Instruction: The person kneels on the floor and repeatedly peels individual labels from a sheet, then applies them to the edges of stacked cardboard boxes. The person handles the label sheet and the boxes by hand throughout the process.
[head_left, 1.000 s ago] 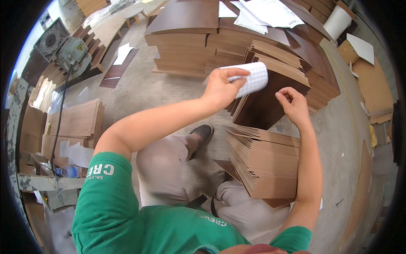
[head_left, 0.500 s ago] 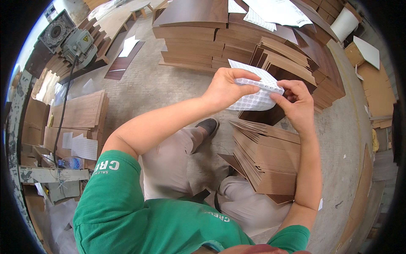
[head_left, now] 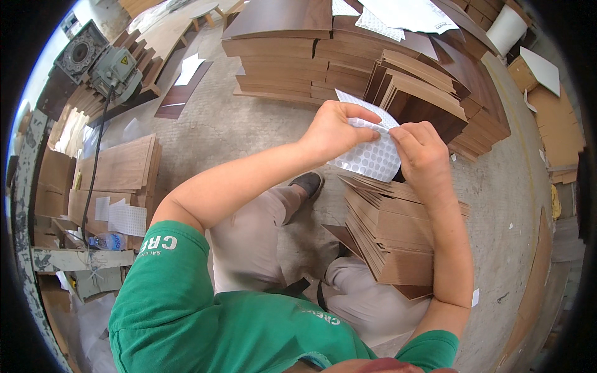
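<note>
- Brown boards (head_left: 273, 69) sit piled on the floor (head_left: 214, 133).
- A bent, dotted sheet (head_left: 368, 156) is up between both hands.
- The left hand (head_left: 333, 129) pinches its top bend; the right hand's (head_left: 426, 152) fingers pinch its right end.

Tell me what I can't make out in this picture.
All in the head view:
Dotted white sheet: part of its edge, hidden by the right hand.
Brown panels by the legs: part, hidden behind the right forearm.
Large panel pile: far end, cut off by the top edge.
Bottle: label, too small to read.
</note>
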The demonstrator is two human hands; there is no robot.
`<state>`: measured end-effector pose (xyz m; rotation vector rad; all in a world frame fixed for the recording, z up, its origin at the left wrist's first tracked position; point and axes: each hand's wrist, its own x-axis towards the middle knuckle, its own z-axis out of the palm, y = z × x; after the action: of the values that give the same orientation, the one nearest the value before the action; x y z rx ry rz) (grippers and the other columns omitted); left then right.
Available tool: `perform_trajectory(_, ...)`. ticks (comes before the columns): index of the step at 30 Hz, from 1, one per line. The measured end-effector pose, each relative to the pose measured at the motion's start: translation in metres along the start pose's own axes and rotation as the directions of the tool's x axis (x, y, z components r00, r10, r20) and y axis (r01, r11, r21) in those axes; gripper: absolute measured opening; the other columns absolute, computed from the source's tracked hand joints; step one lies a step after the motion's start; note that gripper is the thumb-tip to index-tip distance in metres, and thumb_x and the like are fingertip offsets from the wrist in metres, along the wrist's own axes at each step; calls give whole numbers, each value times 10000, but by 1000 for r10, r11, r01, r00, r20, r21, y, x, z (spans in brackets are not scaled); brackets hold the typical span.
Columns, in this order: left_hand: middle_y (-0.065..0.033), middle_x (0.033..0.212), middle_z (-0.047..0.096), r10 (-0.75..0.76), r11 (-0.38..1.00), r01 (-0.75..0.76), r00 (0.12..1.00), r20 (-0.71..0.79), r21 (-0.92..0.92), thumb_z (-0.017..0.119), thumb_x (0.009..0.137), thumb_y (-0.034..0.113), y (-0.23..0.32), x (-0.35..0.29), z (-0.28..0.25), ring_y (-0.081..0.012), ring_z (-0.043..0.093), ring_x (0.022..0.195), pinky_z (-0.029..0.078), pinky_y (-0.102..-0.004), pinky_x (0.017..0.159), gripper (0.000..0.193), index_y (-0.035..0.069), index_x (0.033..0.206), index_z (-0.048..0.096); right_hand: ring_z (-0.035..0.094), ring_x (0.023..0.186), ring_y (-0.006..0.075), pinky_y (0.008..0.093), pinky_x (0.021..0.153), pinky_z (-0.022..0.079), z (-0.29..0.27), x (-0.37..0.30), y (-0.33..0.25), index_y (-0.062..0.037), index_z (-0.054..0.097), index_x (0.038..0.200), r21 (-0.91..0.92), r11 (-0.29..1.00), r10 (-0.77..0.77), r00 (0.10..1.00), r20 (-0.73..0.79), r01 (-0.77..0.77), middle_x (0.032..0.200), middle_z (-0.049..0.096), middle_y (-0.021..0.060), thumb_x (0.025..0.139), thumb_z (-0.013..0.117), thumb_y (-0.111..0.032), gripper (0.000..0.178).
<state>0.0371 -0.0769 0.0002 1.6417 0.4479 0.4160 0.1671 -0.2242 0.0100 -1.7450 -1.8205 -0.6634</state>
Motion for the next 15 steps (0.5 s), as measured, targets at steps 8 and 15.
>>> perform_trajectory(8,-147,884,699,-180,944,182,983,32,-276,687,766,-41,-5,8,-7,-153,676,742,554,-276,657,273,-59,1037,665,575,801,224,331,657,525,12,-3,-11,-16,619,912,-53,997,-61,998,30,62,868,594,79,659,649,-3,255)
perform_trajectory(15,-123,1034,688,162,979,-128,960,-228,158,588,830,-27,-33,36,-20,-137,639,871,504,-249,767,339,36,1155,659,591,713,96,232,632,474,12,-12,58,-11,663,1006,716,154,635,624,456,-681,872,663,32,906,587,-85,147)
